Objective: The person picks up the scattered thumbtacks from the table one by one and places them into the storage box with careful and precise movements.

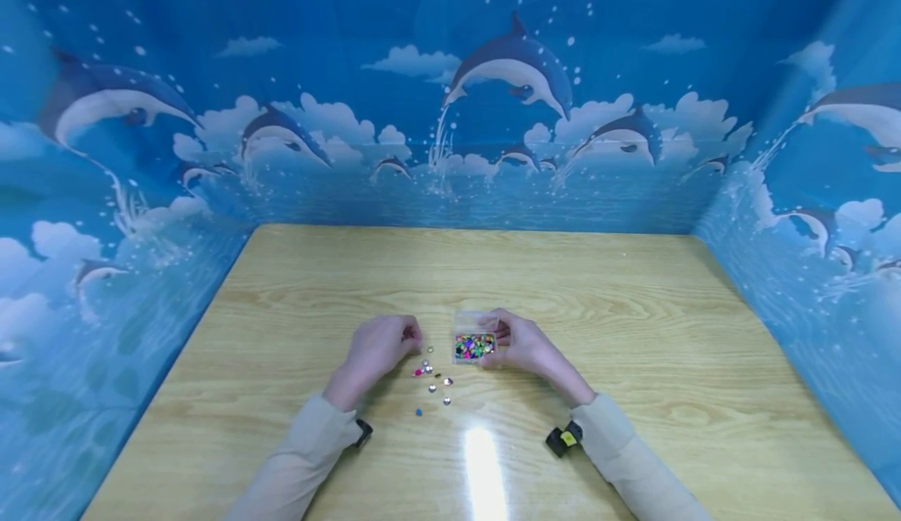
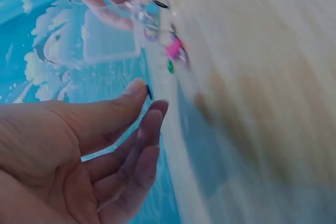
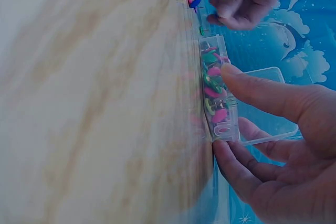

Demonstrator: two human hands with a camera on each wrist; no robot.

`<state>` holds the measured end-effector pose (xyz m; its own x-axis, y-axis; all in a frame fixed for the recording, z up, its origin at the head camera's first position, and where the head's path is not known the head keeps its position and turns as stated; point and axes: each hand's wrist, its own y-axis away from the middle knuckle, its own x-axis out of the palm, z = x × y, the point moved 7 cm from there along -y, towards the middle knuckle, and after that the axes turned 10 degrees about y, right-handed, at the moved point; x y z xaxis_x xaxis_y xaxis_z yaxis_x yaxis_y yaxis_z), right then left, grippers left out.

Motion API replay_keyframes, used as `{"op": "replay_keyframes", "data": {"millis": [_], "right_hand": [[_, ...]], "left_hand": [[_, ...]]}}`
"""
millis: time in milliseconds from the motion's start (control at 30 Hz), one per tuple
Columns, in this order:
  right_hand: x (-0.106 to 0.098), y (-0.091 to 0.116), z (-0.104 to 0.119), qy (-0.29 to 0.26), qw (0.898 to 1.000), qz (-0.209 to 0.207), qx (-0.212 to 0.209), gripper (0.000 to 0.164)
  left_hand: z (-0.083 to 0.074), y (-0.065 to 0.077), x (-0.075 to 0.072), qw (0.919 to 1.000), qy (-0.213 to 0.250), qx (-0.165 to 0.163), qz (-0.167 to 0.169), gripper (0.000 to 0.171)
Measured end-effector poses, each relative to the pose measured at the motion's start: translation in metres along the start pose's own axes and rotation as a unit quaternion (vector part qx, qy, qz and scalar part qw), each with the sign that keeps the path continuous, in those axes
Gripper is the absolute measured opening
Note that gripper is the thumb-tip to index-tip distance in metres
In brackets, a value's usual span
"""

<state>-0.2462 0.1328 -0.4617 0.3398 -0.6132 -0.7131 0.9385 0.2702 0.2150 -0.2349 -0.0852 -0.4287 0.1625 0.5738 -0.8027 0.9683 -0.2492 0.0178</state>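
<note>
A small clear plastic box (image 1: 465, 361) full of multicoloured thumbtacks (image 3: 214, 85) sits on the table, its clear lid (image 3: 266, 80) swung back. My right hand (image 1: 519, 343) holds this box from the right, thumb on the near side and fingers at its end and behind. To the left, my left hand (image 1: 383, 341) is beside the loose tacks, thumb and fingers drawn together. A small dark thumbtack (image 2: 149, 92) shows edge-on at the thumb tip in the left wrist view, largely hidden. Scattered between the hands are several loose tacks, among them a pink one (image 1: 418, 372) and a silver one (image 1: 432, 389).
A single blue tack (image 1: 418, 412) lies nearest the front of the group. The wood-grain table (image 1: 633, 310) is bounded by a blue dolphin-print curtain (image 1: 450, 185) at the back and both sides. A bright light reflection (image 1: 484, 466) falls on the table's front.
</note>
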Motion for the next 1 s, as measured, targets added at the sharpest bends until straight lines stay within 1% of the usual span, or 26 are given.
{"op": "replay_keyframes", "data": {"millis": [67,200,300,400,467,600,700,833,900,1000], "right_hand": [[0.000,0.000,0.000,0.001,1.000,-0.001,-0.001,0.068],[0.000,0.000,0.001,-0.001,1.000,-0.003,-0.004,0.067],[0.000,0.000,0.001,-0.006,1.000,-0.002,-0.006,0.066],[0.000,0.001,0.003,-0.006,1.000,-0.001,-0.013,0.066],[0.000,0.001,0.003,-0.005,1.000,-0.001,-0.016,0.066],[0.001,0.001,0.003,-0.007,1.000,-0.001,-0.018,0.066],[0.001,0.001,0.003,-0.014,1.000,0.000,-0.015,0.067],[0.001,0.000,0.002,-0.020,1.000,-0.001,-0.009,0.067],[0.001,0.000,0.002,-0.017,1.000,-0.001,-0.007,0.067],[0.000,0.001,0.002,-0.005,1.000,-0.004,-0.004,0.067]], "left_hand": [[-0.009,-0.002,0.000,0.9999,0.008,0.007,0.000,0.011],[-0.026,-0.004,0.004,0.9991,0.022,0.036,0.001,0.011],[-0.038,-0.007,0.008,0.9974,0.027,0.066,-0.003,0.011],[-0.047,-0.009,0.011,0.9957,0.029,0.088,-0.010,0.011],[-0.050,-0.010,0.013,0.9952,0.032,0.092,-0.012,0.010],[-0.052,-0.012,0.016,0.9953,0.041,0.087,-0.015,0.004],[-0.050,-0.011,0.014,0.9952,0.052,0.081,-0.017,0.003],[-0.042,-0.012,0.009,0.9959,0.054,0.068,-0.024,0.004],[-0.037,-0.012,0.006,0.9969,0.051,0.054,-0.026,0.004],[-0.028,-0.011,0.005,0.9986,0.039,0.031,-0.019,0.005]]}}
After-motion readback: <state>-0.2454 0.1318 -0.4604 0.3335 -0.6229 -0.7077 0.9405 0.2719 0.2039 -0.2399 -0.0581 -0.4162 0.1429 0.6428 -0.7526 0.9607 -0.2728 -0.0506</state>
